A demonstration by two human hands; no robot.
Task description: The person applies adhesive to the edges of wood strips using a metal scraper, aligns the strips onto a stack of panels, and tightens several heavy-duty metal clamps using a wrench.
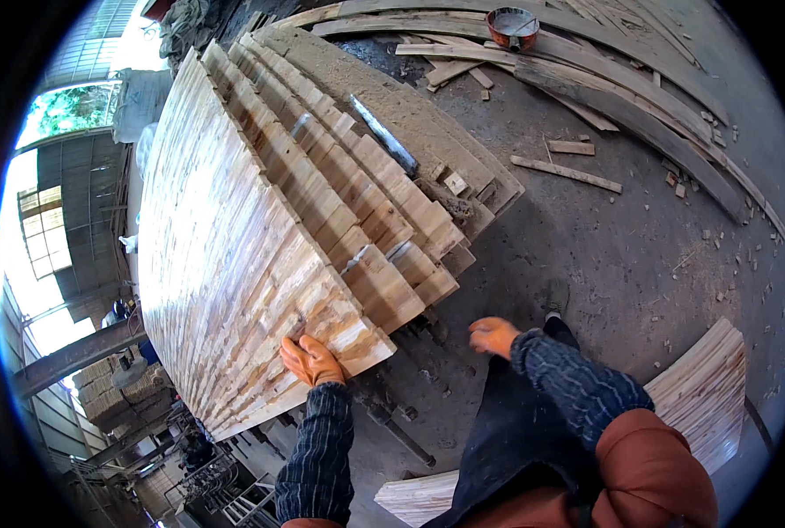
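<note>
The left hand (311, 361), gloved in orange, is laid flat with fingers spread on the near corner of the big glued panel of wood strips (234, 255), at about seven o'clock of the panel's face; it is open and pressing rather than gripping. The right hand (493, 335), also in an orange glove, is held free in the air at about three o'clock from the left one, above the dusty floor (604, 255); it looks loosely curled and holds nothing, though blur keeps the fingers from being told clearly. The panel is carried on a stepped stack of similar boards (383, 220) running away toward one o'clock. The step in hand is judged to be the squaring or steadying of the top panel on its stack. For the next move, a firm purchase with both hands on the near edge would be called for, the right being brought across to the corner at four o'clock of the panel.
</note>
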